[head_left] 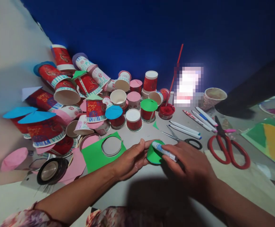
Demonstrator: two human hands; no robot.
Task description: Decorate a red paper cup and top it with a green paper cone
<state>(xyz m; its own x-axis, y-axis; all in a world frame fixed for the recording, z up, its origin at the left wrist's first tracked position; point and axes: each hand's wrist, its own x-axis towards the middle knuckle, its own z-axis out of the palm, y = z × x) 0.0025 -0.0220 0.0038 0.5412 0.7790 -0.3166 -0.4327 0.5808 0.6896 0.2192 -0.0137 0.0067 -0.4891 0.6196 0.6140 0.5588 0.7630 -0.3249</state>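
Observation:
My left hand (pixel 135 159) holds a round green paper disc (pixel 153 156) by its left edge, the thumb raised and the fingers beneath. My right hand (pixel 187 160) is closed around a white glue stick (pixel 164 151) with a blue label. Its tip rests on or just over the disc; contact is hard to tell. Left of my hands lies a green sheet (pixel 92 154) with a round hole cut in it. Small scissors (pixel 175 137) with black handles lie open behind my right hand, beside several white markers (pixel 186 128).
Decorated paper cups (pixel 96 108), many with paper discs on them, are piled at the left and back. A red pot (pixel 166 111) holds a stick. Large red-handled scissors (pixel 222 145) lie right, near a patterned cup (pixel 214 97). A tape roll (pixel 49 170) sits front left.

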